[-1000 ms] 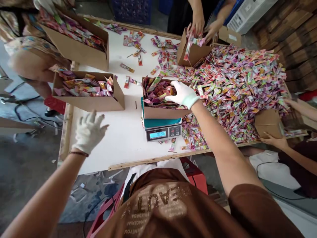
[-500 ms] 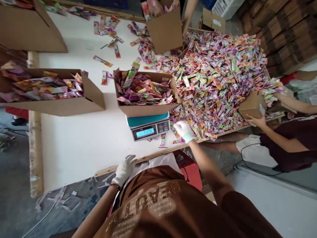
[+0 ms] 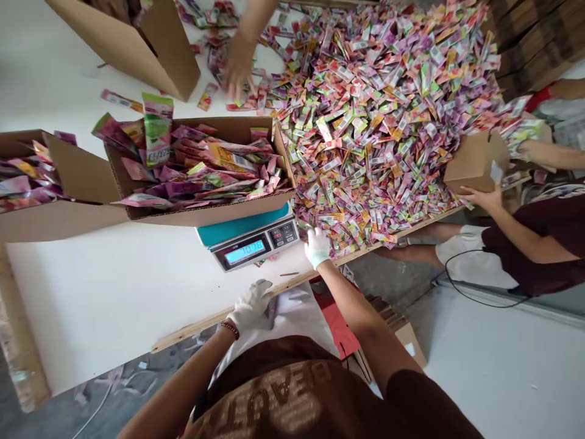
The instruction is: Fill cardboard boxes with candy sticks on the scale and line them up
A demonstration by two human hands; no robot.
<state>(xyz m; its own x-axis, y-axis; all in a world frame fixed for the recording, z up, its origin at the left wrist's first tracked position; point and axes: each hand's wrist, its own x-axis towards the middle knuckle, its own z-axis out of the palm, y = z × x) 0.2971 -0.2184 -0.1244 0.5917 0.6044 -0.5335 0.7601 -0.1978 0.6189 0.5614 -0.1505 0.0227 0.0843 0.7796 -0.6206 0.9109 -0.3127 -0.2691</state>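
Your gloved right hand [image 3: 317, 248] was partly curled at the near edge of the heaped packets [image 3: 375, 128], just beside the scale [image 3: 258, 244]; whether it grasped one, I could not tell. Your gloved left hand [image 3: 251, 305] bent its fingers by the near edge of the surface [image 3: 109, 299], a purplish item [image 3: 272, 312] at its fingertips, hold unclear. The packet-filled carton [image 3: 214, 214] sat on the scale's teal pan [image 3: 247, 224]. The lit display [image 3: 245, 251] showed digits, possibly 7078. Upside-down letters on your brown shirt [image 3: 292, 421] read BEAUT; the packets' print was too small to read.
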